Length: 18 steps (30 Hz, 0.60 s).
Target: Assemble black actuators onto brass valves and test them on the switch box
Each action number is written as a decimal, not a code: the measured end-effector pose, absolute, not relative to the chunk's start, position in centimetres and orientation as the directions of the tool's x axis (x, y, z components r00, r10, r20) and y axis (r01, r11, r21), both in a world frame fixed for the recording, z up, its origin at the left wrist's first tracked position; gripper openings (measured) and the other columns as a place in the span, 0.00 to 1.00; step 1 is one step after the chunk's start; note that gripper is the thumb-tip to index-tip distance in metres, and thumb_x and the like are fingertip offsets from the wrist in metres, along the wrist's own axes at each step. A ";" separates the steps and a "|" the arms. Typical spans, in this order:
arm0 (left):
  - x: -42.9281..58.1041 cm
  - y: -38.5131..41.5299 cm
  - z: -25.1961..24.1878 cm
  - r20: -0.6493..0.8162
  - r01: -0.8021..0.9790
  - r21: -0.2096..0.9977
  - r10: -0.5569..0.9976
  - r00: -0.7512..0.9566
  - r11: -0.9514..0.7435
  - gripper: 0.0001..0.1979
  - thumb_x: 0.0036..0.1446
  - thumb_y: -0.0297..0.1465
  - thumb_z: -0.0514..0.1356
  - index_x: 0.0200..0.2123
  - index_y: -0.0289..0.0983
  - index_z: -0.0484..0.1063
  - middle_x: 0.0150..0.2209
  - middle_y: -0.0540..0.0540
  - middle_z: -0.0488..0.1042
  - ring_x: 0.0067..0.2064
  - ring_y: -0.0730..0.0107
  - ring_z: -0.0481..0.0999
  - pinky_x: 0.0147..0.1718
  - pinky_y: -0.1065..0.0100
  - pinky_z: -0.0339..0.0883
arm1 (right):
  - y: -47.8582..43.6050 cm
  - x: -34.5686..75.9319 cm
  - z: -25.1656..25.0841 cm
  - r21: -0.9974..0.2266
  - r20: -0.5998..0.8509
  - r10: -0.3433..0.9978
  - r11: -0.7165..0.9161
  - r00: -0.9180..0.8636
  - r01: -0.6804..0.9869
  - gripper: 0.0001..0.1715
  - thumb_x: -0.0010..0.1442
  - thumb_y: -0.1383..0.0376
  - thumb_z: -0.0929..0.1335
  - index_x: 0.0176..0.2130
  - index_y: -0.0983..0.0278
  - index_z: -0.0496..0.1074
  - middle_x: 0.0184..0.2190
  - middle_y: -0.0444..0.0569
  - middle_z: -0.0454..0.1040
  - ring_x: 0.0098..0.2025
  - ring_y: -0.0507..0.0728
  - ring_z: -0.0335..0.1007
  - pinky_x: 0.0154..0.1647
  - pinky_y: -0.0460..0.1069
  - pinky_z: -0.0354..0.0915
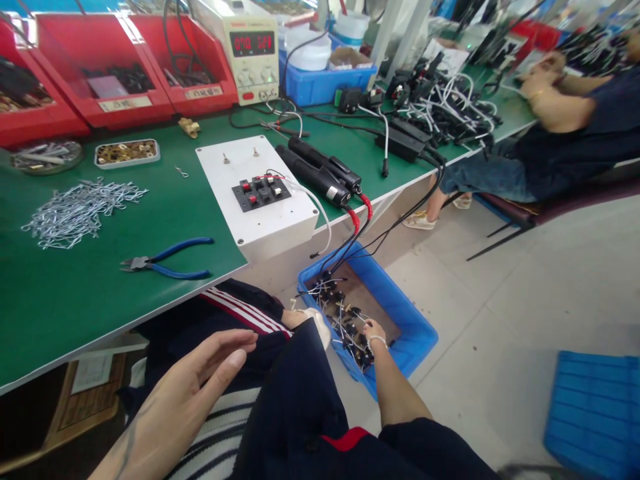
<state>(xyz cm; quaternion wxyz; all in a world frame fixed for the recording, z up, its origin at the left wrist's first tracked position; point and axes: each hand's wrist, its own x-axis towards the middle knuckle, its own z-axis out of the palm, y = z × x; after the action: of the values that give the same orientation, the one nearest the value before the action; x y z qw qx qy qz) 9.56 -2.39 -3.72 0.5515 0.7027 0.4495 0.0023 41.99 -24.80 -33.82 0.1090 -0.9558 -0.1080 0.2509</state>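
My left hand [215,370] hovers over my lap, below the table edge. Its fingers are stretched out, with nothing in them. Down to the right, my right hand [374,331] reaches into a blue bin [417,327] on the floor. Its fingers are curled together among small black parts with white leads [350,327]; what lies between them is too small to make out. On the table, near the front edge, stands a white test box [285,230] with a black terminal panel [261,193]. Two black cylindrical tools [320,173] with red-wrapped cables lie beside it.
Blue-handled cutters [170,259] and a pile of metal clips [80,213] lie on the green table. Behind are red bins [115,113] and a power supply [253,67]. Cables hang over the blue bin. Another person [575,127] sits at the right; a blue crate [593,413] stands on the floor.
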 end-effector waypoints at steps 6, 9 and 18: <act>9.7 -2.6 -3.7 -0.531 0.663 0.747 0.645 0.550 0.049 0.29 0.52 0.55 0.55 0.45 0.40 0.76 0.48 0.42 0.81 0.54 0.57 0.79 0.54 0.62 0.73 | -26.3 46.2 -31.9 -0.229 -0.473 0.175 -0.971 0.864 0.072 0.15 0.66 0.58 0.67 0.50 0.63 0.72 0.50 0.50 0.72 0.48 0.59 0.72 0.48 0.54 0.72; 10.1 -2.6 -3.4 -0.544 0.681 0.731 0.644 0.538 0.049 0.29 0.50 0.55 0.56 0.45 0.40 0.76 0.48 0.42 0.81 0.53 0.56 0.79 0.54 0.62 0.72 | -26.6 48.4 -31.1 -0.231 -0.454 0.163 -0.971 0.876 0.061 0.16 0.67 0.59 0.67 0.51 0.64 0.72 0.50 0.51 0.72 0.48 0.58 0.72 0.48 0.55 0.72; 10.0 -2.5 -3.7 -0.534 0.672 0.741 0.613 0.582 0.007 0.28 0.54 0.55 0.55 0.46 0.41 0.76 0.49 0.44 0.81 0.54 0.57 0.79 0.54 0.63 0.73 | -26.3 51.4 -29.3 -0.253 -0.386 0.208 -0.961 0.899 0.114 0.16 0.67 0.59 0.67 0.51 0.65 0.71 0.50 0.53 0.72 0.48 0.57 0.72 0.48 0.57 0.72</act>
<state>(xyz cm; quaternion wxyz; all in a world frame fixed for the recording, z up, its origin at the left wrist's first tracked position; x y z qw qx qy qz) 9.99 -2.50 -3.71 0.5435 0.7041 0.4562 -0.0270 51.42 -26.26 -29.30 0.1127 -0.9678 -0.0831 0.2090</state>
